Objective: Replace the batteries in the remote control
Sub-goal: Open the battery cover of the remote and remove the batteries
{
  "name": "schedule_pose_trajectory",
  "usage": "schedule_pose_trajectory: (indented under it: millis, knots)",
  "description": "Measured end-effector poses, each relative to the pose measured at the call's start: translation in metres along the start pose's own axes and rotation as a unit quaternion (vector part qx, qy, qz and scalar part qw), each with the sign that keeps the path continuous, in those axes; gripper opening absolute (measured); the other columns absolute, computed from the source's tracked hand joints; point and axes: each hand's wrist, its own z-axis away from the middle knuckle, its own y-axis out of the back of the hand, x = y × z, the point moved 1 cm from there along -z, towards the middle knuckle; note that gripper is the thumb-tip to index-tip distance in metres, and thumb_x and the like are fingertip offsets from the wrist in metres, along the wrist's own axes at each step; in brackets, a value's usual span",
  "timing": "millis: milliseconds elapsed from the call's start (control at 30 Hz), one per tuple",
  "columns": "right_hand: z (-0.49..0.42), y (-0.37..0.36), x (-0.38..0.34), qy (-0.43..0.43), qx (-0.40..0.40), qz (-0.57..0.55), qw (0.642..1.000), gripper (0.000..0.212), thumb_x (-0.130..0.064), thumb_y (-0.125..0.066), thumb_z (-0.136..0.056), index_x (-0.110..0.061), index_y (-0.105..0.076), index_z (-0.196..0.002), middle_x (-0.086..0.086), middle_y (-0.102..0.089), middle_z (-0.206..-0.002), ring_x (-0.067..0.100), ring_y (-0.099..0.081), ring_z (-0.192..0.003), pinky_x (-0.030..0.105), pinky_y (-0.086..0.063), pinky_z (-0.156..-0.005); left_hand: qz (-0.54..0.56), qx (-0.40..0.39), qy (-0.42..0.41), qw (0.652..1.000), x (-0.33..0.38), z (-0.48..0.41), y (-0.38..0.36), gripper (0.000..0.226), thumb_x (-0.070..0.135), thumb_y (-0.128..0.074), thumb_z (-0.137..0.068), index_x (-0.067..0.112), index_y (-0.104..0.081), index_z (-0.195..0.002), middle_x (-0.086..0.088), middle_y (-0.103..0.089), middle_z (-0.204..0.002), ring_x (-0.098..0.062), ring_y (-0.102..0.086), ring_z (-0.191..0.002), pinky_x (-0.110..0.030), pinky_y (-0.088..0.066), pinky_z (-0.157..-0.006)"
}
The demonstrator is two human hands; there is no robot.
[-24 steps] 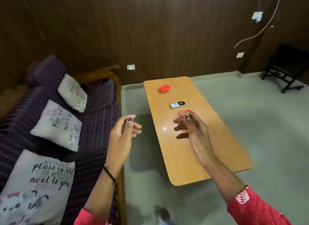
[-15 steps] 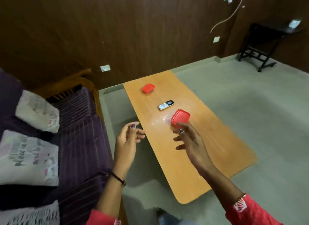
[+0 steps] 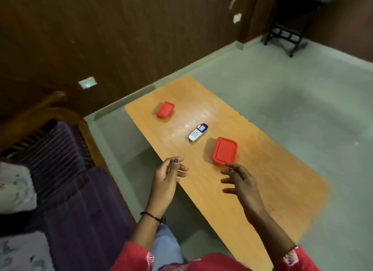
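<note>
A small white remote control (image 3: pixel 198 132) with a dark top end lies face up in the middle of the wooden table (image 3: pixel 262 190). A red lidded box (image 3: pixel 225 151) sits just to its right and nearer me; a second, smaller red box (image 3: pixel 165 109) sits farther back. My right hand (image 3: pixel 240 180) hovers over the table just short of the near red box, fingers spread and loosely bent, holding nothing. My left hand (image 3: pixel 168 176) hangs at the table's left edge, fingers loosely curled and empty. No batteries are visible.
A purple striped sofa (image 3: pixel 70 180) with printed cushions (image 3: pixel 16 188) and a wooden arm stands at the left, close to the table. Grey-green floor surrounds the table. A black metal stand (image 3: pixel 286 34) is at the far right by the dark wood wall.
The view has swung down and to the right, nearer the table. The near red box, once hidden behind my right hand, is now in full view. Both hands stay empty.
</note>
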Motion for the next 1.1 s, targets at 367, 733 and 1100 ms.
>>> schedule_pose_trajectory:
  millis: [367,733,1100]
  knots:
    - [-0.093,-0.141,-0.035,-0.020,0.095,0.026,0.995,0.024,-0.015,-0.045,-0.097,-0.033,-0.056,-0.107,-0.002,-0.064,-0.100,0.012,-0.061,-0.081,0.029,-0.050,-0.064,-0.077,-0.205,0.079,0.972,-0.005,-0.180,0.060,0.021,0.021,-0.041,-0.099,0.022,-0.062,-0.098,-0.006,-0.068,-0.089,-0.015,-0.063,-0.076,-0.027,-0.045,-0.069]
    - [-0.177,-0.164,0.000,-0.113,0.231,-0.101,0.961,0.023,-0.012,-0.044,-0.096,-0.018,-0.060,-0.111,0.004,-0.064,-0.098,0.017,-0.060,-0.079,0.034,-0.049,-0.063,-0.162,-0.326,0.092,0.927,-0.024,-0.297,0.049,0.019,0.023,-0.046,-0.098,0.016,-0.062,-0.105,0.002,-0.067,-0.083,-0.010,-0.061,-0.072,-0.009,-0.043,-0.060]
    - [-0.311,-0.243,0.097,-0.118,0.386,-0.180,0.897,0.024,-0.008,-0.045,-0.096,-0.019,-0.062,-0.109,0.000,-0.065,-0.102,0.015,-0.063,-0.079,0.033,-0.052,-0.064,-0.271,-0.430,0.061,0.859,-0.132,-0.451,0.031,0.015,0.022,-0.047,-0.097,0.024,-0.062,-0.101,0.007,-0.068,-0.087,-0.009,-0.066,-0.081,-0.018,-0.048,-0.074]
